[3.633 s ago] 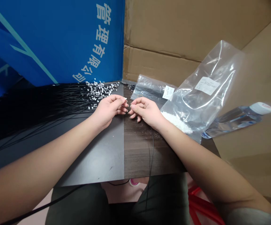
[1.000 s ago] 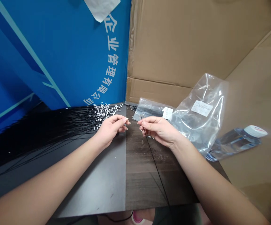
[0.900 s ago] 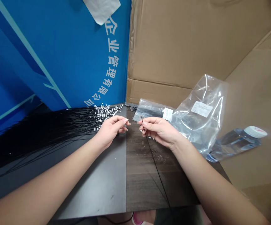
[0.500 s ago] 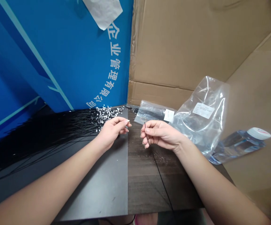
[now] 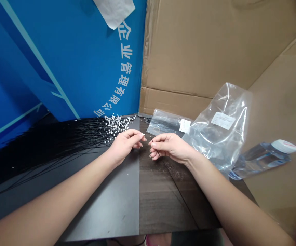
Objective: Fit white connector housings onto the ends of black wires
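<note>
Between the thumb and forefinger of my left hand is a small white connector. My right hand pinches a thin black wire near its upper end. The rest of the wire runs down across the dark wooden tabletop toward its front edge. A narrow gap separates the wire's end from the connector. Left of my left hand lies a large bundle of black wires, with many white connectors on the ends nearest me.
A flat labelled plastic bag with black wires lies behind my right hand. To its right are a bigger clear bag and a tilted water bottle. Blue panel and cardboard walls stand behind.
My right hand has moved left with the wire, closer to my left hand. My left hand has shifted slightly to the right, still holding the white connector.
</note>
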Available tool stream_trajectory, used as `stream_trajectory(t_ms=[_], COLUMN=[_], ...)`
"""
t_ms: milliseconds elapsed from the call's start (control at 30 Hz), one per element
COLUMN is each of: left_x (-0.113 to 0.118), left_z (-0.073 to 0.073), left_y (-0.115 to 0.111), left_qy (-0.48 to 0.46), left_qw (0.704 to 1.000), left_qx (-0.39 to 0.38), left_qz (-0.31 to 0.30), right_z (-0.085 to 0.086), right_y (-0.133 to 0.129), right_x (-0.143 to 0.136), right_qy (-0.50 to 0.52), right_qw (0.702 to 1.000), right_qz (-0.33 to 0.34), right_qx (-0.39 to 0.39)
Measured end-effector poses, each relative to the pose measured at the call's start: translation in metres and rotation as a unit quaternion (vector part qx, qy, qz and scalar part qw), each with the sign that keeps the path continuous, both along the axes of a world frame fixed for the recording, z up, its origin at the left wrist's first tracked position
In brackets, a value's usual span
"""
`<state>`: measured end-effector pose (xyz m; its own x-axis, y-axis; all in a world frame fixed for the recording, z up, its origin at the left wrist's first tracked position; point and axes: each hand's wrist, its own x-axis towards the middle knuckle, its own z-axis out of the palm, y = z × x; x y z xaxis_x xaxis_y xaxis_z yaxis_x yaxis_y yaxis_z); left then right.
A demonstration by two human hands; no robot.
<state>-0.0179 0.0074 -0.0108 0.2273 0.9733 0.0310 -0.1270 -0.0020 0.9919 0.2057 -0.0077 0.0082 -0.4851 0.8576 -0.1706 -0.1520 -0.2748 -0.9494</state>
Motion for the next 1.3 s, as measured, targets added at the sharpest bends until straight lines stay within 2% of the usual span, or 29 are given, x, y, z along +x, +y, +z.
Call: stream_trajectory(t_ms=[233,400,567,667,833,967,1100,1200,1300], left_x=[-0.001,-0.002,-0.001,0.000,0.001,0.001,0.002,0.003,0.005], left_z=[0.001,-0.002,-0.001,0.001,0.001,0.002,0.005,0.005,0.003], left_y=[0.001,0.002,0.001,0.000,0.000,-0.001,-0.007,-0.012,-0.016], left_qy=[-0.007,-0.006,-0.004,-0.007,-0.015,-0.047,-0.073,-0.071,-0.058], left_qw=[1.000,1.000,1.000,1.000,1.000,0.998,0.990,0.979,0.970], left_qx=[0.000,-0.004,-0.006,-0.011,-0.014,-0.039,-0.079,-0.101,-0.111], left_qz=[0.007,0.009,0.007,0.006,0.003,-0.021,-0.095,-0.164,-0.207], right_z=[-0.001,0.005,0.009,0.012,0.019,0.018,0.010,0.006,0.004], right_y=[0.000,0.000,-0.004,-0.009,-0.013,-0.009,-0.003,0.000,0.001], right_x=[-0.002,0.005,0.014,0.019,0.018,0.008,0.001,-0.001,-0.003], right_qy=[0.033,0.076,0.129,0.146,0.114,0.100,0.087,0.069,0.029], right_qw=[0.999,0.994,0.980,0.975,0.988,0.994,0.992,0.991,0.988], right_qz=[0.001,0.055,0.138,0.155,0.102,0.021,-0.060,-0.093,-0.133], right_qx=[-0.031,-0.053,-0.061,-0.057,-0.024,0.030,0.068,0.066,0.067])
